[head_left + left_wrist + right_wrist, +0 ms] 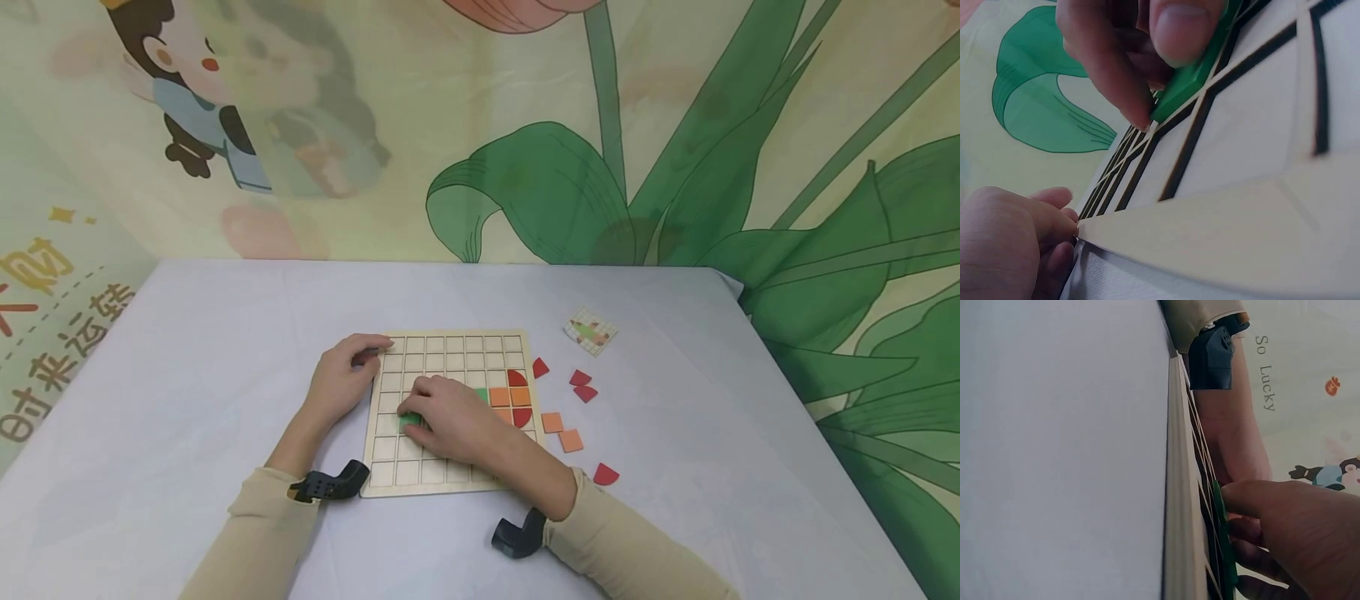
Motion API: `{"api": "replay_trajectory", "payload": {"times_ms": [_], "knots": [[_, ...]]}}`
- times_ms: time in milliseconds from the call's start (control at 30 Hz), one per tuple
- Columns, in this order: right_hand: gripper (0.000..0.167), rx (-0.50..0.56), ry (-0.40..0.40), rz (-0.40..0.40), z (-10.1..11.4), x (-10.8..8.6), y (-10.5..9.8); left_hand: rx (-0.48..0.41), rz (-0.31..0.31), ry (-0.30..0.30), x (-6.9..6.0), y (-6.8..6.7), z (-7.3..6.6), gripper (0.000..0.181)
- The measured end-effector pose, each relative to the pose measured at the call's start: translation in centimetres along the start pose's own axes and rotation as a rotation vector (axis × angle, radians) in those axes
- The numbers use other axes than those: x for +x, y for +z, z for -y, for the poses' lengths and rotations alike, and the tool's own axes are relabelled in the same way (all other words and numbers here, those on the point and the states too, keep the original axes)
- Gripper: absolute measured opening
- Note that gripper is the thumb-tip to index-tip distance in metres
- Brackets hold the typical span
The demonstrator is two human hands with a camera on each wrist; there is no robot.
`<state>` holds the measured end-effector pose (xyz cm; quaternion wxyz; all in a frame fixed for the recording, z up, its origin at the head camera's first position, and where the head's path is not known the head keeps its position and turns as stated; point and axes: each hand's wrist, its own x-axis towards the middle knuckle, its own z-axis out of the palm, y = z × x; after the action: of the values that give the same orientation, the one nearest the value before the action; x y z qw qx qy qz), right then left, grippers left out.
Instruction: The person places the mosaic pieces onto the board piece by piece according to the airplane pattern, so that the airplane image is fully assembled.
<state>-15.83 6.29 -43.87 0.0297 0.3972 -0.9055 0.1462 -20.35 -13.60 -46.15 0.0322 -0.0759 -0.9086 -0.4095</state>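
Note:
A pale wooden grid board (386, 473) lies on the table. My right hand (461, 421) reaches over it from the right and pinches a green square tile (409, 422) at the left-middle cells. In the left wrist view, thumb and fingers meet that green tile (1182, 90) against the grid lines. My left hand (341, 379) holds the board's upper left edge, its fingertips at the rim. On the board's right side sit orange squares (520, 397), red quarter-round tiles (517, 378) and another green tile (482, 394). The right hand hides several middle cells.
Right of the board lie loose red quarter-round pieces (606, 474) and two orange squares (571, 440). Farther back is a small pattern card (591, 331). A white cloth covers the table (712, 467), with a printed curtain (390, 225) behind it.

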Motion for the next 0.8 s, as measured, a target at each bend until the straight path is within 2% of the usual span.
{"api": "replay_trajectory", "payload": {"times_ms": [133, 267, 633, 800], "knots": [[0.022, -0.006, 0.028, 0.033, -0.1, -0.1, -0.9, -0.006, 0.000, 0.003, 0.0, 0.0, -0.1, 0.030], [0.022, 0.003, 0.103, 0.062, -0.9, -0.4, -2.4, -0.009, -0.002, -0.005, 0.0, 0.1, 0.0, 0.030], [0.015, 0.084, 0.396, 0.040, -6.4, -3.2, -7.0, -0.005, -0.020, -0.006, 0.1, 0.2, -0.1, 0.031], [0.013, 0.132, 0.499, 0.106, -8.4, -4.9, -8.9, 0.012, -0.022, -0.012, 0.1, 0.4, 0.1, 0.031]]}}
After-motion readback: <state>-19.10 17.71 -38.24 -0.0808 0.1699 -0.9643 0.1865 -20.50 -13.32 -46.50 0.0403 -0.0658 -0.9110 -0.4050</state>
